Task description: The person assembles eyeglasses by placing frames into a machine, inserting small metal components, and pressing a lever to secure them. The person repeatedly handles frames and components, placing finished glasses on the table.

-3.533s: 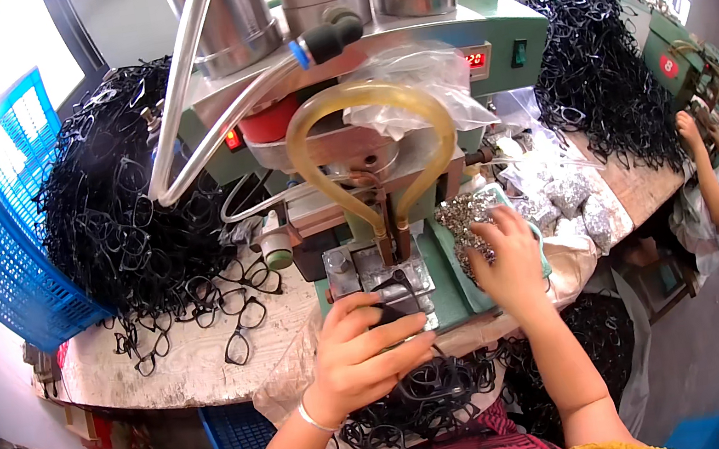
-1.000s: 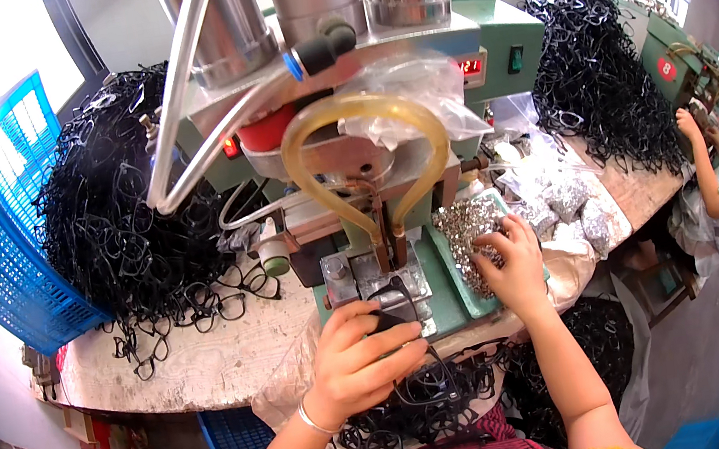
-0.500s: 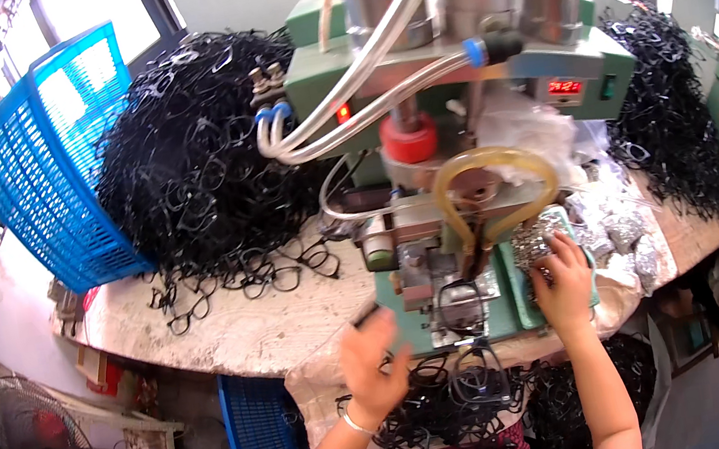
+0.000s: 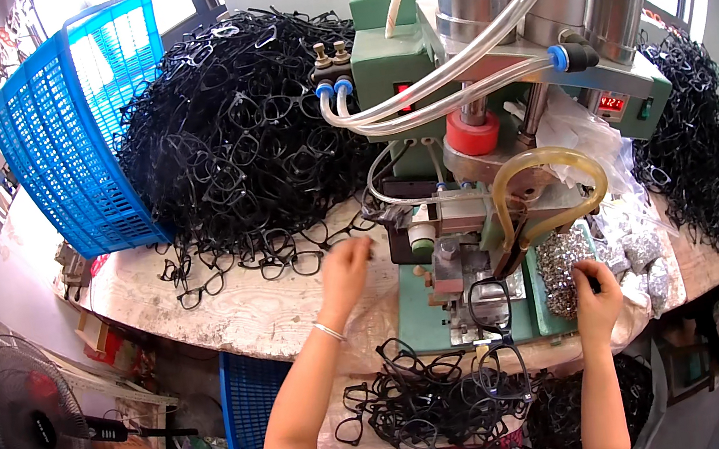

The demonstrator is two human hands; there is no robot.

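My left hand (image 4: 347, 275) is over the pale table, its fingers curled together near loose black eyeglass frames (image 4: 277, 260). Whatever it holds, if anything, is hidden. At the right, my right hand (image 4: 598, 305) pinches thumb and fingers together beside a green tray (image 4: 538, 295) of small shiny metal parts (image 4: 561, 264). Too little shows between those fingertips to name. Between my hands stands a green press machine (image 4: 423, 308). A black eyeglass frame (image 4: 510, 313) sits at its metal fixture (image 4: 466, 331), one rim there and the other hanging toward me.
A big heap of black eyeglass frames (image 4: 243, 130) lies at the back left beside a tipped blue basket (image 4: 71, 161). More frames (image 4: 423, 401) pile up before me. Bags of metal parts (image 4: 642, 247) lie right of the tray. A fan (image 4: 41, 425) stands at lower left.
My left hand has moved up and away from me, and its fingers have curled. My right hand has drawn back from the metal parts to the tray's near right side. The view has shifted.
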